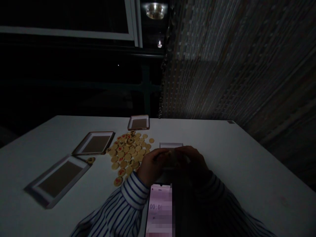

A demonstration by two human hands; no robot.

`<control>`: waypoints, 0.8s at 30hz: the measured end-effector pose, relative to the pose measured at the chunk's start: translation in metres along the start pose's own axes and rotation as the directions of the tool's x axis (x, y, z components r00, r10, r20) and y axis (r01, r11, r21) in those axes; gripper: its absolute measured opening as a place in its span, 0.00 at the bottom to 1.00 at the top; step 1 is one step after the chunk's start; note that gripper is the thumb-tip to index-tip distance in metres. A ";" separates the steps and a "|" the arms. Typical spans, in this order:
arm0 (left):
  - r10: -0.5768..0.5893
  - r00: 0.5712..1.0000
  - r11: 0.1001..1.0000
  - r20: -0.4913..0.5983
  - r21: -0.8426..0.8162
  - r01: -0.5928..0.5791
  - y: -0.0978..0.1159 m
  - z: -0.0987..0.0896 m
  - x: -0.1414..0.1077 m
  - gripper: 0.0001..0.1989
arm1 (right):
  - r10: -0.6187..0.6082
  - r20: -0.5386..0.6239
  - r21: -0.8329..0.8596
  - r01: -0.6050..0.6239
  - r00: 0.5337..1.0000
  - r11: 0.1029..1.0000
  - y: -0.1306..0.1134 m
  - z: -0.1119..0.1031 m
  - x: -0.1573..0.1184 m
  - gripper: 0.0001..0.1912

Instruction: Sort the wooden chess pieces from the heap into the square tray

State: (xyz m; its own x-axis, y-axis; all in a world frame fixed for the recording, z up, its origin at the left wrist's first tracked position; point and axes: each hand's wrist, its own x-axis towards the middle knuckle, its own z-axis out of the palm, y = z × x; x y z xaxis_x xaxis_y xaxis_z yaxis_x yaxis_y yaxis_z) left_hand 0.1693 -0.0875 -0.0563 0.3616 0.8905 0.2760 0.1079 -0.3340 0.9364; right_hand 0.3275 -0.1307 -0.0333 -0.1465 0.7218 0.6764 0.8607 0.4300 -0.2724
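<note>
My left hand [152,164] and my right hand [195,161] meet in front of me over a shallow tray [171,144] with a pale rim. Both hands have curled fingers, and the fingertips come close together. Deep shadow hides whatever lies between them. Left of my left hand, many round wooden xiangqi pieces [127,148] lie in a loose heap, some showing red or black characters. Below my hands lies a phone [159,210] with a lit pinkish screen showing timer digits.
Three more shallow box parts stand on the white table [247,171]: one box part [138,128] at the back, another [93,153] at left, and the nearest [49,204]. A lone piece [91,160] lies between them. A bead curtain [209,65] hangs behind the table.
</note>
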 end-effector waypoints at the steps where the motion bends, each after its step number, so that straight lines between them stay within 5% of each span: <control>1: -0.012 1.000 1.000 0.001 -0.021 0.012 0.001 0.000 0.000 0.10 | -0.004 0.001 0.018 0.004 1.000 1.000 -0.001 -0.001 0.000 0.10; 12: -0.143 0.990 0.963 0.012 -0.229 0.142 0.008 0.003 0.000 0.09 | 0.100 0.059 0.271 -0.112 0.993 0.956 0.000 -0.002 0.001 0.11; 24: -0.129 0.991 0.967 0.028 -0.217 0.132 0.011 0.002 -0.001 0.09 | 0.245 0.213 0.443 -0.317 0.946 0.839 0.000 0.004 -0.006 0.10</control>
State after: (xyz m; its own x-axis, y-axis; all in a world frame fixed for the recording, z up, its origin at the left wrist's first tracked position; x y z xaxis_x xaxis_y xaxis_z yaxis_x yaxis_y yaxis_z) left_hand 0.1722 -0.0923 -0.0470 0.3704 0.9171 0.1472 -0.0495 -0.1388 0.9891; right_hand 0.3263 -0.1323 -0.0401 -0.0312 0.9035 0.4276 0.5522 0.3721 -0.7460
